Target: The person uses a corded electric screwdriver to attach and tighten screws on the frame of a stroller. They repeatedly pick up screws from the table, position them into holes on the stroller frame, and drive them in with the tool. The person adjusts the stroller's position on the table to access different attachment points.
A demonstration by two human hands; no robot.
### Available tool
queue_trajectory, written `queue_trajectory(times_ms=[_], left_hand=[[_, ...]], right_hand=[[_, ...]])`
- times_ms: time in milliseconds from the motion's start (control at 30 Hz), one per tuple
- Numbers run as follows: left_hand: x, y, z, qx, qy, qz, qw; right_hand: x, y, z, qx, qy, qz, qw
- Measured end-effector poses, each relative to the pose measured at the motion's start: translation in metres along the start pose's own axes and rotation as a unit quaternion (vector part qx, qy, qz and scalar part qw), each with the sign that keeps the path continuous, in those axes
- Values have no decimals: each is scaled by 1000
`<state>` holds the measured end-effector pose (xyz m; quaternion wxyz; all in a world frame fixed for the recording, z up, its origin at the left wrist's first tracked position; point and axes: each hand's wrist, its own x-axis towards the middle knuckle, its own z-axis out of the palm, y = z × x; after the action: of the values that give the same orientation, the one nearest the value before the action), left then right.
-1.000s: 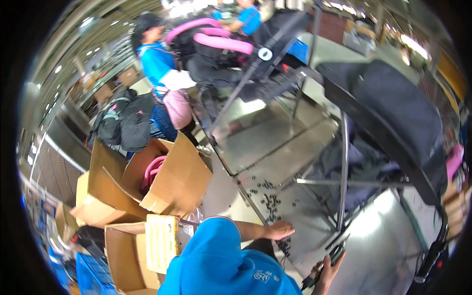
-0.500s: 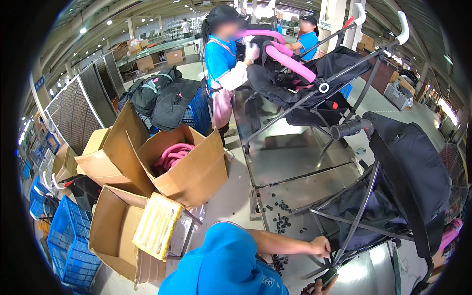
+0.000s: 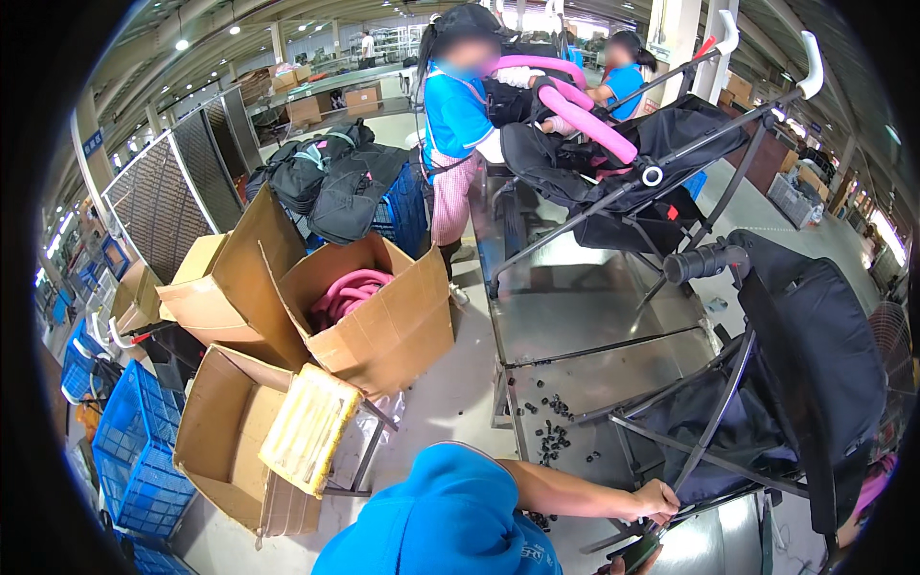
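Observation:
A black stroller (image 3: pixel 815 335) with a dark metal frame lies on the metal-topped bench on my right. My left hand (image 3: pixel 655 501) is closed in a pinch at the lower end of its frame tubes. What sits between the fingertips is too small to tell. Just below, at the picture's lower edge, my right hand (image 3: pixel 644 562) is closed around a dark elongated object (image 3: pixel 634 550), partly cut off from view. Small black plastic pieces (image 3: pixel 551 441) are scattered on the bench beside my left forearm.
Another stroller (image 3: pixel 613 172) with pink foam tubes stands farther along the bench (image 3: pixel 565 307), where a co-worker (image 3: pixel 460 115) handles it. To my left are cardboard boxes (image 3: pixel 383 326), one with pink tubes, a yellow-topped stool (image 3: pixel 311 426) and a blue crate (image 3: pixel 139 450).
My left hand has shifted slightly right along the frame end, its fingers now pinched. The right hand stays low beside it. The co-worker's hands have dropped onto the far stroller.

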<state>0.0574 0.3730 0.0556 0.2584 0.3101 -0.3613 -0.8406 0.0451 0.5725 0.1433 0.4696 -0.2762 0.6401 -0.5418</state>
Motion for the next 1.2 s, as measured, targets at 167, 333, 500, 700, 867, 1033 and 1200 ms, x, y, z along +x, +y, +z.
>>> queue_trajectory(times_ms=[167,333,500,700,867,1033,1200], left_hand=[[13,-6,11,-29,-19,18,999],[20,-9,23,-7,-70,91,993],[43,-11,30,113,-176,230,950],[29,27,52,233,-217,376,870],[14,46,75,151,-271,179,934],[2,42,91,98,-343,204,912],[127,42,116,244,-124,180,945]], right_hand=[[12,11,-19,-22,-8,-5,1000],[6,6,-37,53,-28,10,998],[0,12,-42,7,-24,8,1000],[3,6,-25,-28,94,-81,992],[15,-1,-24,-40,167,-90,981],[10,2,-21,15,228,-138,964],[16,-13,-53,35,249,-127,959]])
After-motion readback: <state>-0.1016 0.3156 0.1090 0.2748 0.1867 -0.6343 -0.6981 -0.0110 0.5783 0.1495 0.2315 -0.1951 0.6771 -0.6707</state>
